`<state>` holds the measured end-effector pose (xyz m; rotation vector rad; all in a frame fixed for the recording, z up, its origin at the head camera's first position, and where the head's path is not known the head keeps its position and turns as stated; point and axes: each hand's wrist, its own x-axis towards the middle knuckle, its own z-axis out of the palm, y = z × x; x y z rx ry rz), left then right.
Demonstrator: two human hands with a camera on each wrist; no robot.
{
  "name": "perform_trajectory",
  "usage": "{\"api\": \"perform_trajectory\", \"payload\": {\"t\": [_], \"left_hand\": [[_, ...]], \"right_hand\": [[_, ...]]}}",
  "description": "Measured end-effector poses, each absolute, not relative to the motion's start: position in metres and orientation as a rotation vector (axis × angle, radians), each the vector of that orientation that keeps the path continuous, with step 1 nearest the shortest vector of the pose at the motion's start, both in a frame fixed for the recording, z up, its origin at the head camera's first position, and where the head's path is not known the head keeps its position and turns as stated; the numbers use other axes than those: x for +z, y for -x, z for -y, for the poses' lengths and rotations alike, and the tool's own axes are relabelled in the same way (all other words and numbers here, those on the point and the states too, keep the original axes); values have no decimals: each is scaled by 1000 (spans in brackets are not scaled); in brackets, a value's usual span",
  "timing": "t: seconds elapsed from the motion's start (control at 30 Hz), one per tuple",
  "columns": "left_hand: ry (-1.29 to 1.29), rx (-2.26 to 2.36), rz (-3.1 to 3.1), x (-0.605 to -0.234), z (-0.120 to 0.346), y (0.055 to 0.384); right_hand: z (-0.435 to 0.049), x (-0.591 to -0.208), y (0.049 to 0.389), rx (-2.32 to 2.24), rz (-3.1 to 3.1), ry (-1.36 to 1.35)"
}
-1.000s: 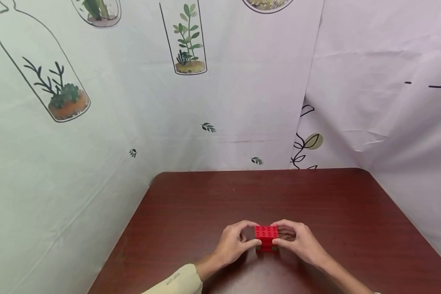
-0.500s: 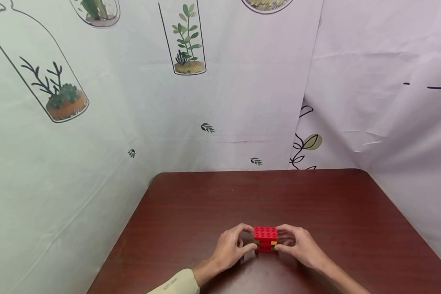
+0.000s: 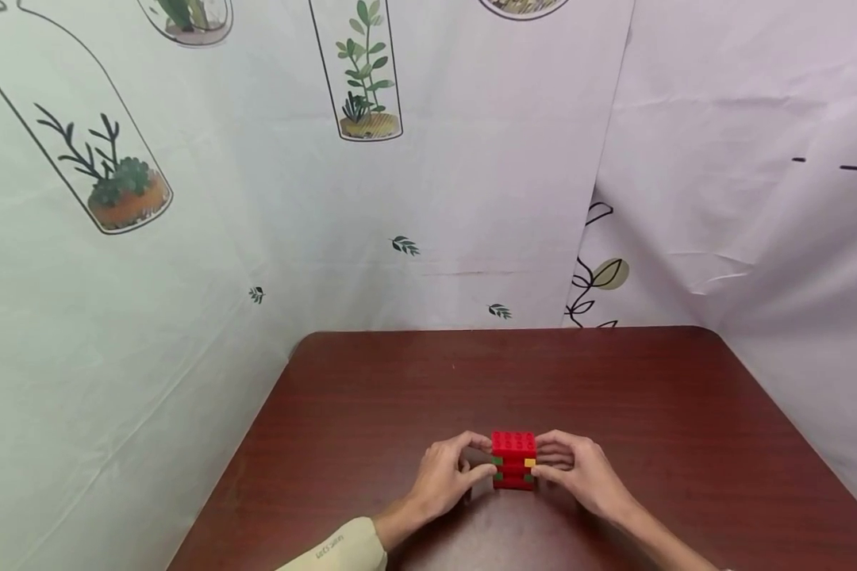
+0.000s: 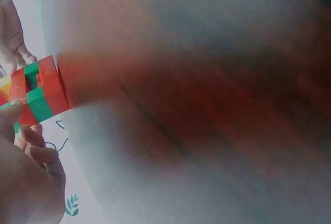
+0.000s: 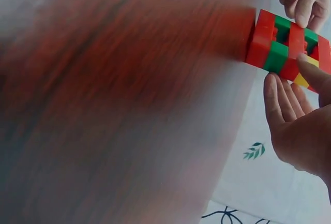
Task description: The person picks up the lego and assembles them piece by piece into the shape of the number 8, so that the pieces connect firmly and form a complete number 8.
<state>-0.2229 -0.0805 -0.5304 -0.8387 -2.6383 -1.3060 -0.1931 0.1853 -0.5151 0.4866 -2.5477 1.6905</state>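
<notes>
A stack of toy building bricks (image 3: 513, 446) stands on the dark red-brown table. Its wide red bricks, the uppermost with studs, alternate with small green bricks (image 5: 276, 57) and a yellow brick (image 3: 530, 462). My left hand (image 3: 439, 478) holds the stack's left side, its thumb in front and fingers behind. From the right, my right hand (image 3: 591, 480) grips it the same way, thumb near the yellow brick. Gaps between the small bricks show in both wrist views. The rear of the stack is hidden in the head view.
The table (image 3: 400, 388) reaches back to a white fabric backdrop (image 3: 471, 198) printed with plants in jars. More fabric hangs along the left and right sides. A pale sleeve (image 3: 346, 547) covers the left forearm.
Both thumbs have slid down from the upper front corners, uncovering the green and yellow bricks. In the head view the top red brick now appears slightly higher, with more of the stack's front showing.
</notes>
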Motion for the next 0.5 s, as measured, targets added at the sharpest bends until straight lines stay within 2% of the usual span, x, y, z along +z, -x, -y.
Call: {"api": "perform_trajectory", "payload": {"t": [0.5], "left_hand": [[724, -1335, 2674, -528, 82, 234]], "right_hand": [[-176, -514, 203, 1861, 2486, -329]]}}
